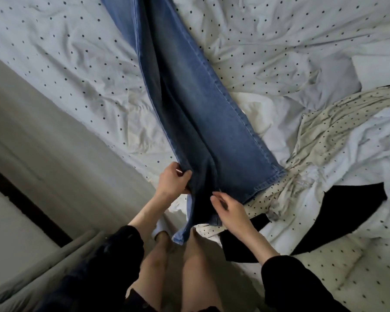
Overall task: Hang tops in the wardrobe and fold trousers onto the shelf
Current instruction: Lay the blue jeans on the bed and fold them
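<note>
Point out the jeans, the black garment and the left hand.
jeans point(196, 104): head view, mid-leg denim.
black garment point(338, 212): head view, flat middle.
left hand point(173, 181): head view, back of hand.

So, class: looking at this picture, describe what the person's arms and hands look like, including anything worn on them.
Both arms wear dark, black-looking long sleeves pushed up towards the elbows, leaving the forearms bare. The left sleeve looks slightly textured; the right sleeve looks plain. The left hand and right hand are bare: no gloves, and no rings, watch or bracelets are visible. Fingernails look short.
</note>
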